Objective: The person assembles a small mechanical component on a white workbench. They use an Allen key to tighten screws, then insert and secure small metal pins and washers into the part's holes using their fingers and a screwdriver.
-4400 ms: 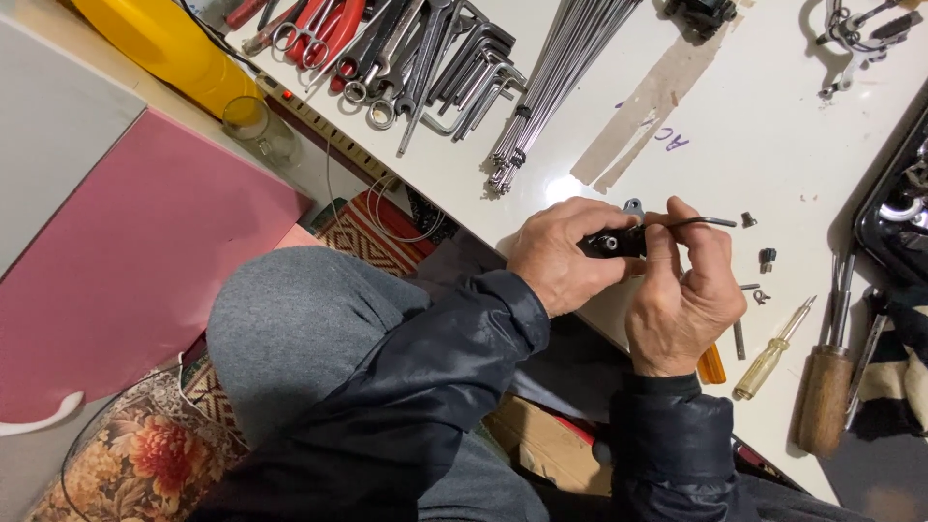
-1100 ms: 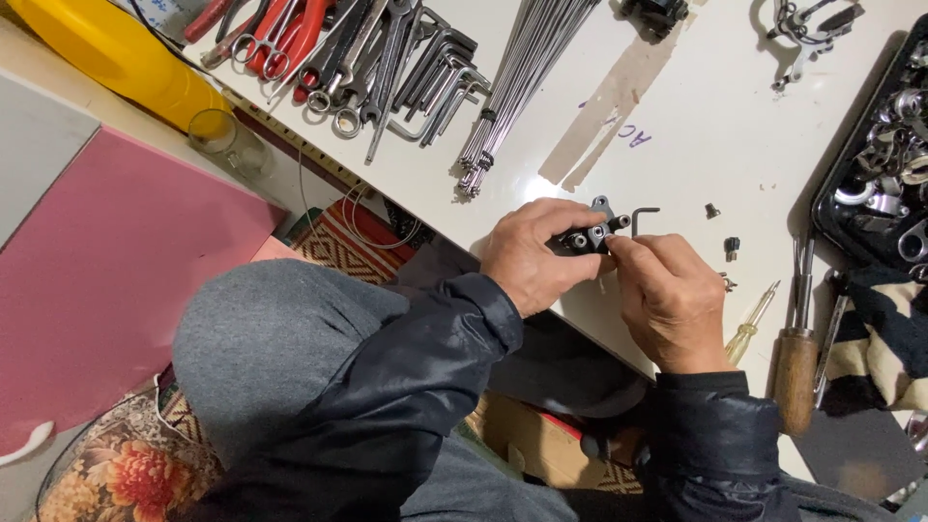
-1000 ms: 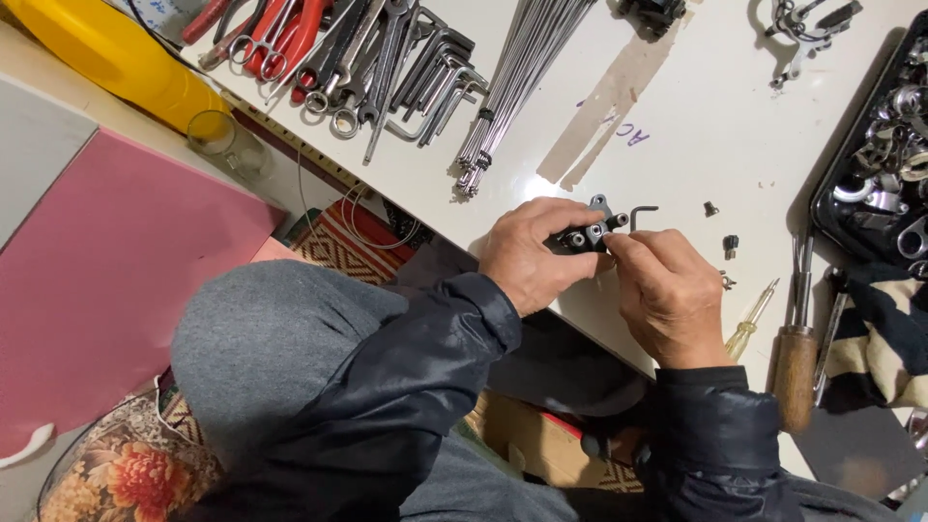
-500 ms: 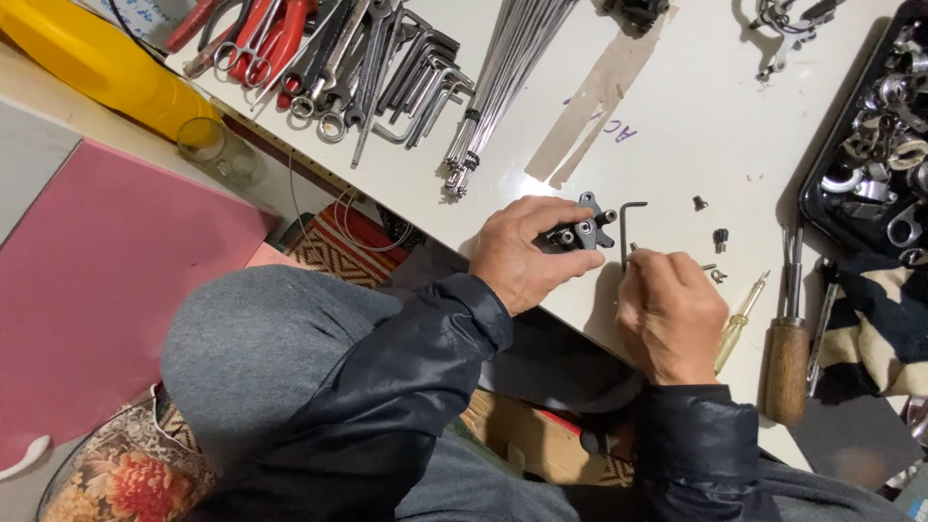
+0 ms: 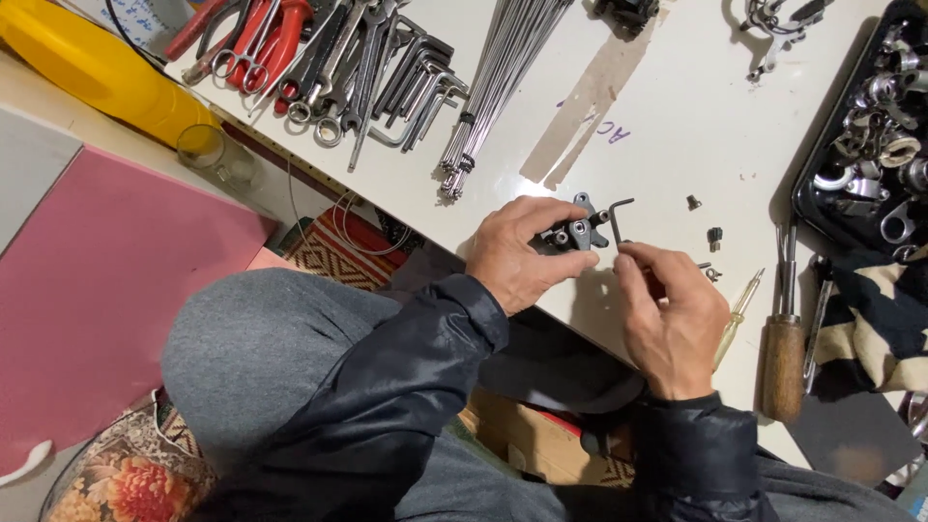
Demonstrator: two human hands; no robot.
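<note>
My left hand (image 5: pixel 522 253) grips a small grey metal part (image 5: pixel 572 230) with round bolt heads, held just above the white workbench (image 5: pixel 677 126). My right hand (image 5: pixel 669 307) pinches a black L-shaped hex key (image 5: pixel 617 218), its short arm at the top pointing right, right beside the part. Both forearms wear dark jacket sleeves. A few tiny dark screws (image 5: pixel 713 236) lie on the bench just right of the hex key.
A bundle of steel spokes (image 5: pixel 503 68), a row of wrenches and hex keys (image 5: pixel 367 58) and red-handled pliers (image 5: pixel 261 34) lie at the back. A black tray of metal parts (image 5: pixel 870 145) sits right. Wooden-handled tool (image 5: pixel 783 348), small screwdriver (image 5: pixel 737 314), glass (image 5: pixel 217 155), yellow container (image 5: pixel 97 68).
The hex key has come out of the part: my right hand drew it away and now holds it upright beside the part. My view shifted slightly toward the bench.
</note>
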